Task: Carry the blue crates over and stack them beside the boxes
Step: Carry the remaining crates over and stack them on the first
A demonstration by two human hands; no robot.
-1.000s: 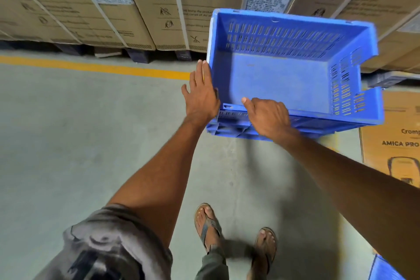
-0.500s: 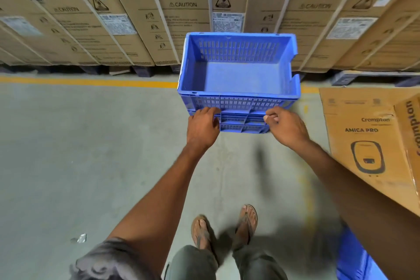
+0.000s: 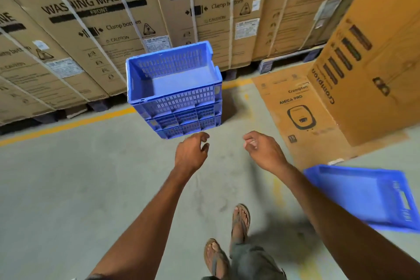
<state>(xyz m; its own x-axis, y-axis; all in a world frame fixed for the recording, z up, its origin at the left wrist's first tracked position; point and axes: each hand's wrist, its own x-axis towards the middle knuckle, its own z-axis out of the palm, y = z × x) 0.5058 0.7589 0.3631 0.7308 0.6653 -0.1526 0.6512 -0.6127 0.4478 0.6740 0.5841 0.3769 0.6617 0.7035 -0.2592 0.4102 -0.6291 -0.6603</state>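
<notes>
A stack of blue crates (image 3: 179, 98) stands on the concrete floor (image 3: 68, 188) at about 12 o'clock from the person's feet, just in front of the row of strapped washing machine boxes (image 3: 109, 29) on pallets and straddling the yellow floor line (image 3: 63, 126). The top crate sits nested on at least two more below it, its rim slightly askew to the view. Both grips are empty: the left hand (image 3: 192, 153) and the right hand (image 3: 263, 151) hang loosely curled just short of the stack's near wall, touching nothing.

Another blue crate (image 3: 372, 198) lies tilted at about 3 o'clock, near the right forearm, beside a flattened Crompton carton (image 3: 300, 107) and a tall Crompton box (image 3: 372, 63).

The placing step looks complete, so the job in hand is likely to fetch that next crate. To do it well, turn toward 3 o'clock, take the crate by opposite rims or hand slots with both hands, and level it before lifting. Bring it over the stack squarely, match its corners to the top crate's rim, and lower it straight so it seats rather than perching crooked. A tilted drop could jam it or tip the column toward the boxes.
</notes>
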